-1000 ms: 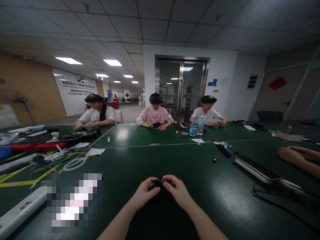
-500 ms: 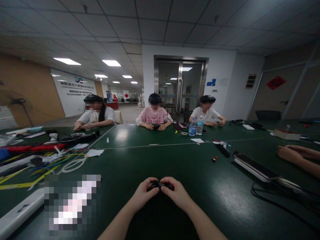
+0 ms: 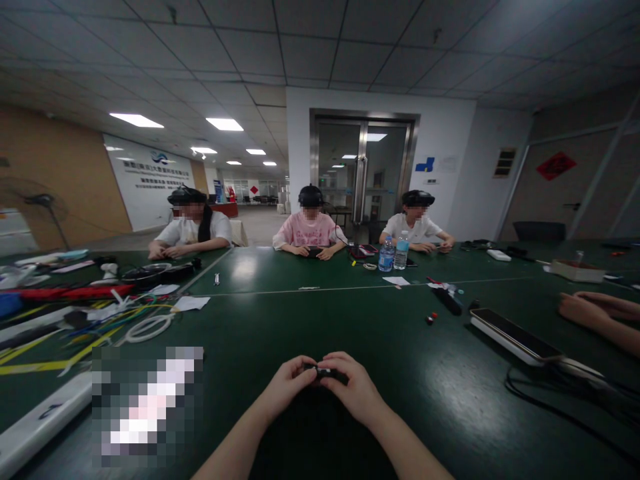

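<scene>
Just above the green table, my left hand point(image 3: 289, 385) and my right hand point(image 3: 354, 387) meet around a small dark object point(image 3: 325, 372). It is black with a pale, shiny bit near its middle; its exact kind is too small to make out. The left thumb and fingers pinch its left end. On the other side, the right thumb presses from below while the right fingers curl over the top. Much of the object is hidden behind the fingers.
White power strip point(image 3: 45, 420), blurred-out patch and cable coil point(image 3: 149, 328) lie left. A phone on a white box point(image 3: 515, 337) and black cables lie right; a co-worker's hands point(image 3: 595, 310) rest beyond. Bottles point(image 3: 386, 255) stand farther off, near three seated people wearing headsets.
My right fingers have shifted over the top of the dark object, which has turned slightly so its pale bit shows more. Both hands stay in the same place.
</scene>
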Motion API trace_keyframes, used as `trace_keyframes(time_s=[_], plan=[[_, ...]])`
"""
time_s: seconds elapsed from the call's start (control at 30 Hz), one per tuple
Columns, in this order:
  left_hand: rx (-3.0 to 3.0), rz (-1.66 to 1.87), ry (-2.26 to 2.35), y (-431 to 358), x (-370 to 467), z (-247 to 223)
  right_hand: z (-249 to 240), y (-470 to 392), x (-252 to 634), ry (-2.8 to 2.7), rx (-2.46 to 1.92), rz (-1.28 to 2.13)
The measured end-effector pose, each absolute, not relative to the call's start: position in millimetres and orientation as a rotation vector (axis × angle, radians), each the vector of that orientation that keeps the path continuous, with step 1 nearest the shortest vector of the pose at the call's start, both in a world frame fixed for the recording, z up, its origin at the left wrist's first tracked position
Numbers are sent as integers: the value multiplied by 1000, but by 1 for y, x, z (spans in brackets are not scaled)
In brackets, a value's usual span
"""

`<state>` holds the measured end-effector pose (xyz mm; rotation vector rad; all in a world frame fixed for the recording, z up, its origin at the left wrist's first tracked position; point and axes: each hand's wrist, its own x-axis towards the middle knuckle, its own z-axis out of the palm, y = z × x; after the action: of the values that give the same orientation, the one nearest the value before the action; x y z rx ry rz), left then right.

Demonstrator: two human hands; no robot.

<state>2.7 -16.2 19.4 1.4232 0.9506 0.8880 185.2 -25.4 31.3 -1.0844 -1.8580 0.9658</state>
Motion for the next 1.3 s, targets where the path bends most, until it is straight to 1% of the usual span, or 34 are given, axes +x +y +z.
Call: trace_keyframes(time_s=[0.57,0.83,1.3], plan=[[1594,784,903,-14,1,15,38,-29,187,-1926,-1073,900],[1710,789,1003,-18,3,20,35,-28,188,-1940,-1089,921],[1759,781,1052,-19,6,24,34,-28,189,-1959,-1064,902]])
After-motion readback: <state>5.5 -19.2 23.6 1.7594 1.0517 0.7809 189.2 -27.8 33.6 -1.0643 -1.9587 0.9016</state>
